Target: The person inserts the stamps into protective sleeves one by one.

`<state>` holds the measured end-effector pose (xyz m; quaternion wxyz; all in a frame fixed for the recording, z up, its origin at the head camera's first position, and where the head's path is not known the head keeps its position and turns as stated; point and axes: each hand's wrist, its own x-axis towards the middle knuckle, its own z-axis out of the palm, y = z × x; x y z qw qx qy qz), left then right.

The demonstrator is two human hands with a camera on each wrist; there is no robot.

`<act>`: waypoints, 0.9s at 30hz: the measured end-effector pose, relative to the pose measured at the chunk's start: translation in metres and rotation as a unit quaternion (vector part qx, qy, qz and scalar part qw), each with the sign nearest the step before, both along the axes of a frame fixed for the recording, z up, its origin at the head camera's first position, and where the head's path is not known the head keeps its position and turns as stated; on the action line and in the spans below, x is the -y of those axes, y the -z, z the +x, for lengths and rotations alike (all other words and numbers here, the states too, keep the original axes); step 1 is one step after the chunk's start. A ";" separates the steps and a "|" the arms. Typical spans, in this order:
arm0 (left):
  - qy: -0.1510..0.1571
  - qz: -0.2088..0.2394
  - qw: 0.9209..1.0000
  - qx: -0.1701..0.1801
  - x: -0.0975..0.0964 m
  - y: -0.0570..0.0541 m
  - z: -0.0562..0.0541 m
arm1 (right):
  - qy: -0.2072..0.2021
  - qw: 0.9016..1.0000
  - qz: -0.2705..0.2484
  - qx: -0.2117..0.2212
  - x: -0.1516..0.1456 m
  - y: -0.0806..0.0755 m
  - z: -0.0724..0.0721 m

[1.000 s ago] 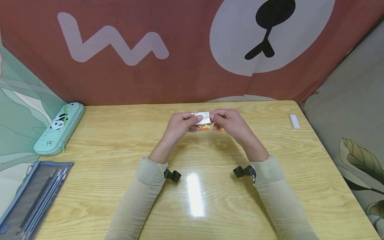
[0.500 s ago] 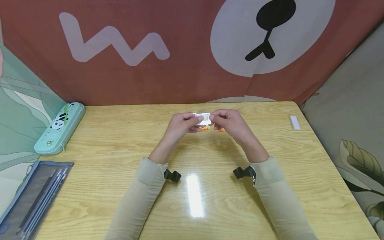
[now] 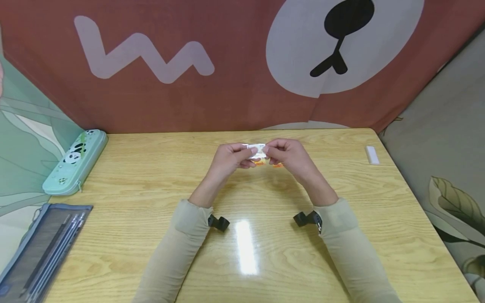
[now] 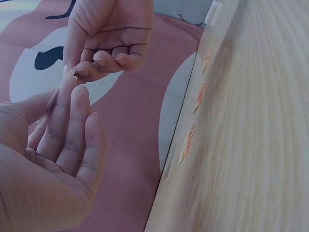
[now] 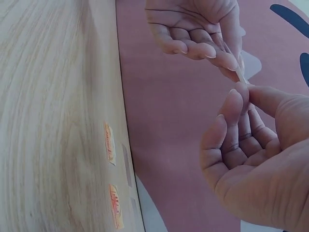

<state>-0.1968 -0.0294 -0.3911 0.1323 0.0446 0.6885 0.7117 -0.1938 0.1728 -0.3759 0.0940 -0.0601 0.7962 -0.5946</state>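
Observation:
Near the far edge of the table, both hands hold a small flat white packet (image 3: 259, 147) with a shiny surface. My left hand (image 3: 229, 158) grips its left part, thumb on top and fingers beneath. With thumb and forefinger, my right hand (image 3: 289, 153) pinches its right end. Both wrist views show the packet (image 5: 241, 75) nearly edge-on, so its contents cannot be seen. Beyond the hands in the left wrist view, several small orange-printed packets (image 4: 187, 144) lie on the table; in the head view the hands partly cover them.
A mint panda pencil case (image 3: 77, 162) lies at the table's left edge. Nearer, a mesh zip pouch (image 3: 49, 248) holds pencils. A white eraser-like block (image 3: 372, 155) sits at the far right. A reddish cloth (image 3: 235, 101) hangs behind the table (image 3: 151, 176).
Over the last second the right hand has shifted very slightly left along the packet's end. The packet looks a little more creased. Nothing else has visibly moved.

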 end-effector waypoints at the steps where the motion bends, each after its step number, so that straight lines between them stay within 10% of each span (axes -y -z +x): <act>1: -0.001 -0.001 1.000 0.001 0.000 0.000 0.000 | 0.000 1.000 0.000 0.000 0.001 0.000 0.000; 27: 0.012 -0.012 1.000 0.003 0.001 0.001 0.000 | 0.000 1.000 0.021 0.006 0.000 0.001 0.000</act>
